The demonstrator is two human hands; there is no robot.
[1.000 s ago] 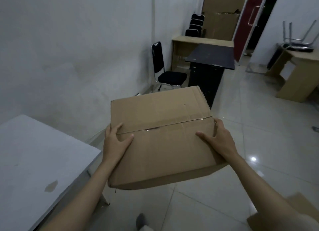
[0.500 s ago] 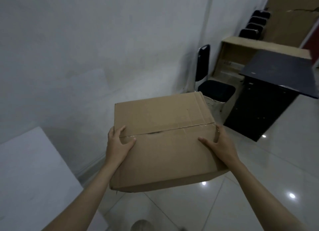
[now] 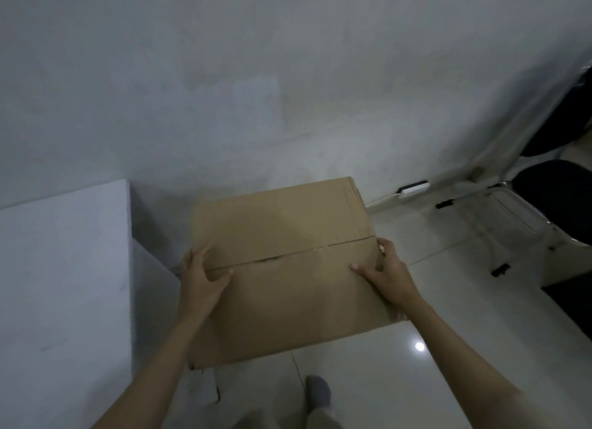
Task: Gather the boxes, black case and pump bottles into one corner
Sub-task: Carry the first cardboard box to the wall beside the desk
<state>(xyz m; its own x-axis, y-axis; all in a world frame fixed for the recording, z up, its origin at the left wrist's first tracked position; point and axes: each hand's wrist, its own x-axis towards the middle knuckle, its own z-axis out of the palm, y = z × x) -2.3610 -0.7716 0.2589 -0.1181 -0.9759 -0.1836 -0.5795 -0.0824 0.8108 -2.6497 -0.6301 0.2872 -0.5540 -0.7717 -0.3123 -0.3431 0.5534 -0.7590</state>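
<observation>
A closed brown cardboard box (image 3: 288, 268) fills the middle of the view, its top flaps meeting in a seam across it. My left hand (image 3: 200, 279) grips its left side with the thumb on top. My right hand (image 3: 387, 275) grips its right side, fingers over the edge. The box is held in the air above the tiled floor, close to the white wall. No black case or pump bottles are in view.
A white table (image 3: 64, 284) stands at the left, close to the box. A black chair (image 3: 557, 198) with a chrome frame is at the right. A white power strip (image 3: 413, 188) lies by the wall base. My foot (image 3: 317, 393) is on the floor below the box.
The view has swung left and down towards the wall; the black desk and wooden desk have left the frame. Both hands keep the same hold on the box, which now hangs nearer the floor.
</observation>
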